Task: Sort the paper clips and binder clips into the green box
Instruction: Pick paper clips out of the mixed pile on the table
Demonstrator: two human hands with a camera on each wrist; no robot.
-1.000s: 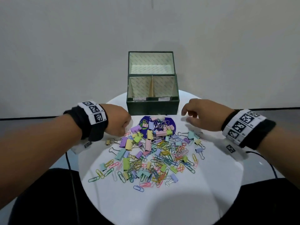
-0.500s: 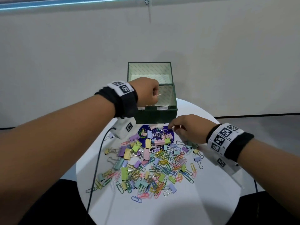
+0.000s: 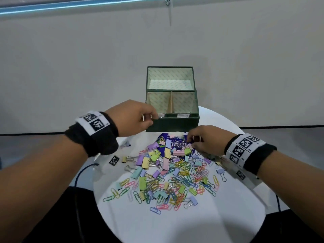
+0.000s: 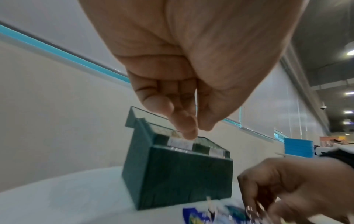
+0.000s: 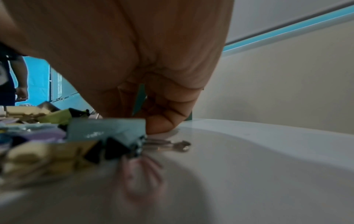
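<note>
The green box (image 3: pixel 172 122) stands open at the table's far side, a divider (image 3: pixel 171 104) splitting it into two compartments. A mixed pile of pastel paper clips and binder clips (image 3: pixel 171 172) covers the table's middle. My left hand (image 3: pixel 150 118) hovers at the box's front left corner; in the left wrist view its fingers (image 4: pixel 184 121) are curled against the thumb with no clip showing between them. My right hand (image 3: pixel 192 139) is down at the pile's far edge, fingers curled onto a silver-handled binder clip (image 4: pixel 249 210). A light blue binder clip (image 5: pixel 107 128) lies just beside it.
A dark blue printed packet (image 3: pixel 162 146) lies under the pile's far part, right in front of the box. The round white table (image 3: pixel 175 223) has bare surface near me. A dark cable (image 3: pixel 80 174) hangs off the left edge. A plain wall stands behind the box.
My left hand rose from the pile to over the box's left compartment, then drew back to its front left corner. My right hand dropped onto the pile's far edge and curled.
</note>
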